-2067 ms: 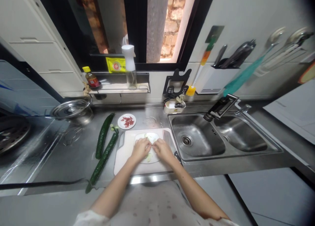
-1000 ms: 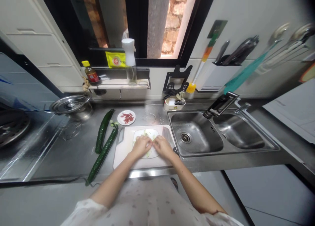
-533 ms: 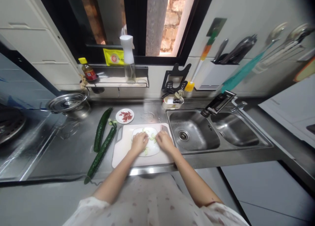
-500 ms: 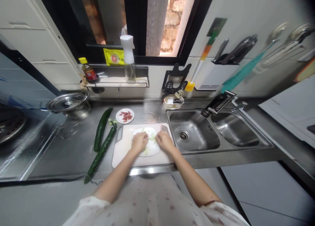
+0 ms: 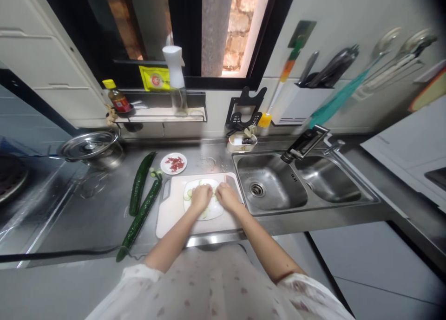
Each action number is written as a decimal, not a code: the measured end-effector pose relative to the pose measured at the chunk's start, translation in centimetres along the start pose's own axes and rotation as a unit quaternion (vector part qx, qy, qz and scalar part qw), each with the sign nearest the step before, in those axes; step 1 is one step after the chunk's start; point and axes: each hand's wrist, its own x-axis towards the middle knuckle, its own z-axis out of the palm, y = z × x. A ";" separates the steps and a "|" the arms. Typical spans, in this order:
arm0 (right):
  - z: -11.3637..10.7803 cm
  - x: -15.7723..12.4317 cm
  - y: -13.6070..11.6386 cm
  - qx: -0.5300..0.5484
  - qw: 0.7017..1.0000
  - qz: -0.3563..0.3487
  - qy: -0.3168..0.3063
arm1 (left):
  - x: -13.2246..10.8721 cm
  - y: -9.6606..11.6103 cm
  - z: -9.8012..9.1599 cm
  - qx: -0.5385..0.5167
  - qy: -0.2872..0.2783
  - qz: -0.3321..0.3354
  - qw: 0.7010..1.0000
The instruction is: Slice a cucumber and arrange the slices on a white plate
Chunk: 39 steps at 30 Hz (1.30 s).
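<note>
A square white plate [image 5: 212, 212] lies on the pale cutting board [image 5: 170, 218], with thin cucumber slices [image 5: 188, 194] spread around it. My left hand [image 5: 201, 197] is over the middle of the plate, fingers curled down and pinched; what is in them is hidden. Just right of it, my right hand [image 5: 227, 196] has its fingertips closed on a pale green cucumber slice [image 5: 214, 197]. The fingertips of both hands almost meet. Left of the board lie a long whole cucumber [image 5: 142, 183] and a second cucumber [image 5: 141, 222] with cut pieces [image 5: 155, 173] at its far end.
Behind the board is a small white dish [image 5: 179, 168] of chopped red bits. A double steel sink [image 5: 275, 185] adjoins the board on the right. A lidded pot [image 5: 94, 148] stands at the back left. A shelf [image 5: 156, 115] holds a sauce bottle [image 5: 118, 99] and a spray bottle [image 5: 176, 78].
My hands have come closer together over the plate. Slices at its left side now show beside my left hand. The whole view has shifted slightly.
</note>
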 end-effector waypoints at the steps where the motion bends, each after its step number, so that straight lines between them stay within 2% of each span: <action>1: 0.0 0.0 0.0 -0.002 1.000 -0.001 -0.001 | 0.1 0.1 0.0 0.003 -0.003 -0.004 1.000; 11: 0.0 -0.1 -0.1 -0.003 1.000 -0.011 0.020 | 0.2 0.8 -0.2 0.017 -0.018 0.000 1.000; 23: -0.3 0.2 -0.3 -0.023 1.000 -0.005 0.015 | 0.7 0.6 0.4 0.017 -0.026 0.001 1.000; 30: -0.4 0.2 -0.1 0.005 1.000 -0.004 0.016 | 0.8 0.6 0.3 0.000 -0.032 -0.006 0.999; 36: -0.4 0.1 0.4 0.022 0.999 0.003 0.033 | 0.6 0.4 -0.1 -0.013 -0.005 -0.016 1.000; 39: -0.4 0.2 0.3 0.022 0.999 0.014 0.032 | 0.7 0.3 -0.1 -0.012 -0.009 -0.021 1.000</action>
